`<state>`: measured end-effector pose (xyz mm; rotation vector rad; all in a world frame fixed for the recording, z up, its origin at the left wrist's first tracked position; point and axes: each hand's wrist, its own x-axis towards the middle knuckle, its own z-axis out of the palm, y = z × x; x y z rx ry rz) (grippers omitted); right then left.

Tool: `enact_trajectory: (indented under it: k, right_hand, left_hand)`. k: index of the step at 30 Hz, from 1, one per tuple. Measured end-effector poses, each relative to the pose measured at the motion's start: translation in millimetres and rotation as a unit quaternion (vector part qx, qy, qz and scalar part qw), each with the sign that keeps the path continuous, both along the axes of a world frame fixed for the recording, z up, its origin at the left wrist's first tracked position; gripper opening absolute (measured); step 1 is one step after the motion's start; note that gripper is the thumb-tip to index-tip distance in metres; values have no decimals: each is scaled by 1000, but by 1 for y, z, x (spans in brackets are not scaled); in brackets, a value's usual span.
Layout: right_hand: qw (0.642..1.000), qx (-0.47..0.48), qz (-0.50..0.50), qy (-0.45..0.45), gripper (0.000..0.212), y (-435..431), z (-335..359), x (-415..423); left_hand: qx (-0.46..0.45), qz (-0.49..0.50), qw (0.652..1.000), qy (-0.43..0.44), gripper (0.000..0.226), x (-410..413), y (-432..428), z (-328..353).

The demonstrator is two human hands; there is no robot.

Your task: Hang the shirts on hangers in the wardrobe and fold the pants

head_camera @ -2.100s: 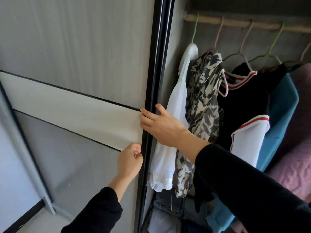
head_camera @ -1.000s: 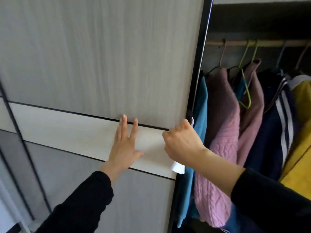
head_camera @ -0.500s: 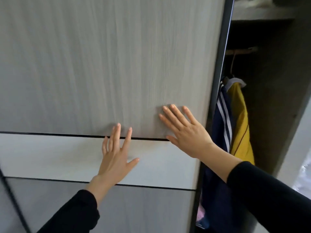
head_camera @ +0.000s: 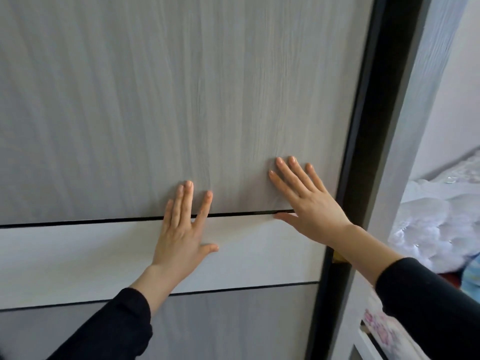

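View from a head-worn camera, looking at the front of a wardrobe's sliding door [head_camera: 130, 100], which fills most of the frame. The door is pale grey wood grain, crossed by a lighter horizontal band [head_camera: 78, 261] set between two thin black lines. The person's left grip [head_camera: 181, 235], a bare hand, lies flat on the door with fingers straight and slightly spread, its palm on the light band and its fingertips above the upper black line; it holds nothing. The right grip [head_camera: 309, 206] is likewise flat and open, fingers fanned on the grey panel and thumb on the band's upper edge, just beside the door's black frame edge [head_camera: 355, 126]; it also holds nothing. Both arms wear black sleeves [head_camera: 109, 331]. To the right of the frame edge runs a narrow dark gap [head_camera: 394, 61], then the wardrobe's grey side panel [head_camera: 415, 126]. A small yellow sliver [head_camera: 339, 257] shows in that gap next to the right wrist; what it is cannot be told. The shirts and hangers are hidden behind the door. At far right, beyond the wardrobe, lies crumpled white bedding [head_camera: 428, 229].
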<state>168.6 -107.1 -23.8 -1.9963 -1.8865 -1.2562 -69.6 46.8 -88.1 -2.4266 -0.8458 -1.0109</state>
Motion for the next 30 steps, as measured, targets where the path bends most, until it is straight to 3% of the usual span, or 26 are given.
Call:
enact_trajectory:
  k: [10,26,28,30]
  right_hand:
    - [999,33,7,28,95,-31,2,34]
    - [997,50,36,48,92,-32,-1,39]
    - [995,59,44,74,84,-33,-4,36]
    - [978,98,79,165,74,-34,-2,24]
  left_hand:
    - [-1,-28,1000,-2,135,52,-25,0]
    - [8,8,1000,19,135,54,-33,1]
    - [3,9,1000,23,135,53,-30,-1]
    - [-14,17,999,24,134,54,-32,-2]
